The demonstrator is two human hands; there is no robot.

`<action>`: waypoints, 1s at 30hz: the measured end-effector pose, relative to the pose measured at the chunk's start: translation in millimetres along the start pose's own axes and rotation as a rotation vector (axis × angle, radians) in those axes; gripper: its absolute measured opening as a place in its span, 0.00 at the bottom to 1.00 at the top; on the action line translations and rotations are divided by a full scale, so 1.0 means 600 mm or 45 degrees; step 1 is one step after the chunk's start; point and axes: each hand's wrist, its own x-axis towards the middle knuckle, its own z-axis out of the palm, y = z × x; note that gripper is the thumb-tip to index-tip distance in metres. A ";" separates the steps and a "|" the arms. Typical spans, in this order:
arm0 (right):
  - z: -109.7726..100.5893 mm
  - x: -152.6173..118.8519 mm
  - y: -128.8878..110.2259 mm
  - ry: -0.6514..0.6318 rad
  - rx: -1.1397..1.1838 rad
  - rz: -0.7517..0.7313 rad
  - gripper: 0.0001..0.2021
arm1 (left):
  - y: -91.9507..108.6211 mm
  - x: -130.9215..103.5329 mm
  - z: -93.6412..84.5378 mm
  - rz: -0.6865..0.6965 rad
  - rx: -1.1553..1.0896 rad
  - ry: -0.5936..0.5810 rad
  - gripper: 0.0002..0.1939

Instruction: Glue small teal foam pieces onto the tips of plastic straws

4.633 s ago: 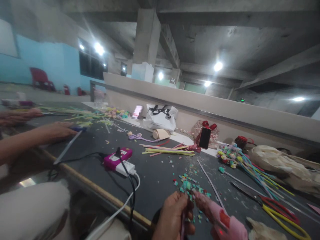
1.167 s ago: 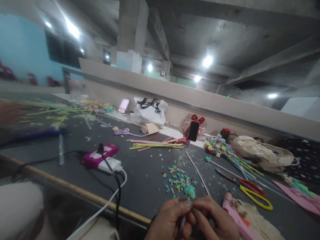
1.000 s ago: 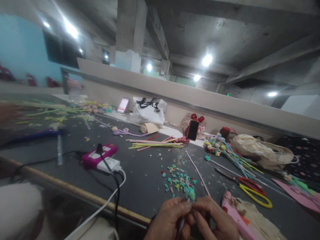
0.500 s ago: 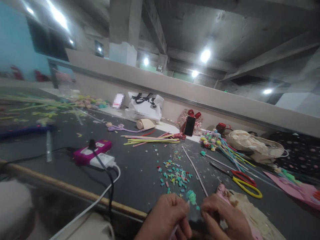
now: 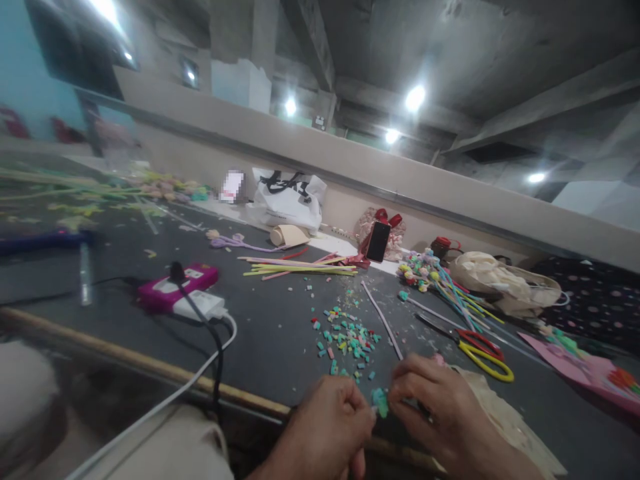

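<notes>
My left hand [image 5: 327, 420] is closed in a pinch near the table's front edge. From its fingertips sticks the pale end of a thin stem, with a small turquoise-green flower head [image 5: 380, 403] on it. My right hand [image 5: 440, 403] is curled on the other side, thumb and fingertips against the flower's right edge; whatever they pinch is hidden. Just beyond lie small cut pieces [image 5: 350, 340] in green, yellow, pink and red. A pale lilac stick [image 5: 382, 320] runs away from my right hand. Red-and-yellow-handled scissors [image 5: 483, 353] rest to the right.
A magenta power strip [image 5: 180, 288] with a white charger and cables sits left. Further back are loose coloured sticks [image 5: 300, 268], a white bag [image 5: 287, 199], a propped phone [image 5: 379, 241] and a flower bunch [image 5: 425, 270]. A cream cloth bag [image 5: 505, 280] and pink sheet [image 5: 575, 373] stand right.
My right hand has moved up and left, its fingers now at the flower head. The flower has tilted and sits slightly lower between my hands. The whole view has shifted slightly.
</notes>
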 end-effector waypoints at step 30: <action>-0.009 0.028 -0.009 -0.395 -0.284 -0.146 0.10 | -0.009 -0.004 0.000 0.130 0.369 0.189 0.07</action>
